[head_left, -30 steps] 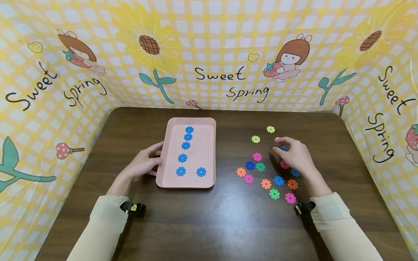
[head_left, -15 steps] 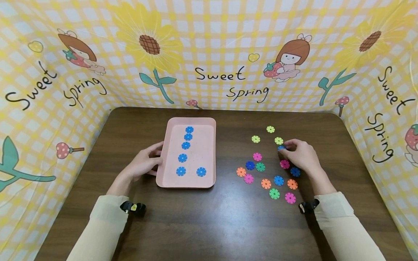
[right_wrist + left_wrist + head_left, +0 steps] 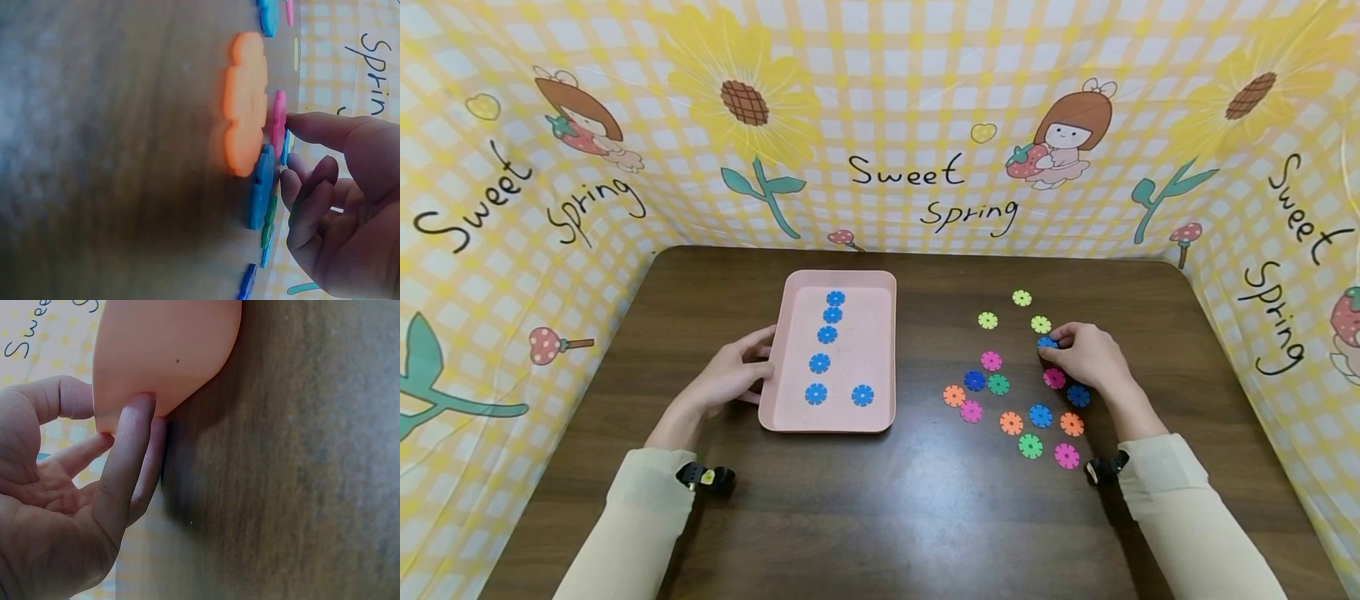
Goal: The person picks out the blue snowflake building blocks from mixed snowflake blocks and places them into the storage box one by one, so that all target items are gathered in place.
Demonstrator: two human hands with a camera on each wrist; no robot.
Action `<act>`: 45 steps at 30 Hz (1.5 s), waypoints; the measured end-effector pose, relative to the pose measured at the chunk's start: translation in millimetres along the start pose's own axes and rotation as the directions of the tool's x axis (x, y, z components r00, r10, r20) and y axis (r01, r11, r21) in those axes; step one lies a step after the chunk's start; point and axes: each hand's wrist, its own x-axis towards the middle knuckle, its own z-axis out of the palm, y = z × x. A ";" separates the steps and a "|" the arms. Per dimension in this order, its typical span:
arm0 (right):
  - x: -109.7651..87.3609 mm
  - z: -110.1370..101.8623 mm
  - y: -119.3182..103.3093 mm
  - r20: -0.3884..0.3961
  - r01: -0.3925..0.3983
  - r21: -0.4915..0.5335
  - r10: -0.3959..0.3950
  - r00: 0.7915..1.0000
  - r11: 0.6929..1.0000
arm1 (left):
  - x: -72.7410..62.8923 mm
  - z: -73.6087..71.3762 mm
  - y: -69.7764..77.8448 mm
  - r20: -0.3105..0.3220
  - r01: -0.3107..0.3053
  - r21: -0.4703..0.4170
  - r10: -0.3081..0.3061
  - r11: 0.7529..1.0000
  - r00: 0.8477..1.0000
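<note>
In the head view, my left hand holds the left side of a pink tray, thumb at the rim. The left wrist view shows fingers against its outer wall. Several blue notched plastic discs lie in the tray, most in a column. On the right, my right hand pinches a blue notched disc by its right edge between thumb and fingers, low over the table. A yellow disc lies just beyond it, and a pink disc lies just on the near side.
More loose discs lie right of the tray, among them orange, green, dark blue and pink. In the right wrist view an orange disc is closest. A printed checked cloth encloses the brown table.
My right hand has shifted right, uncovering the yellow disc, and its fingertips have come down on the blue disc, now slightly nearer me. My left hand and the tray stay where they were.
</note>
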 end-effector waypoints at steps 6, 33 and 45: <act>-2.6 -1.7 0.3 -0.017 0.016 0.027 -0.015 1.000 1.000 | 1.9 1.1 -1.3 -0.001 -0.001 0.006 0.001 1.000 1.000; -13.7 6.3 -40.4 -0.074 0.227 0.203 -0.216 0.974 0.953 | 2.2 -1.7 -3.4 -0.001 0.017 0.038 -0.017 0.999 1.000; -10.3 30.2 -72.8 -0.032 0.296 0.338 -0.303 0.952 0.893 | 2.0 -1.4 -3.1 -0.001 0.015 0.034 -0.015 0.999 1.000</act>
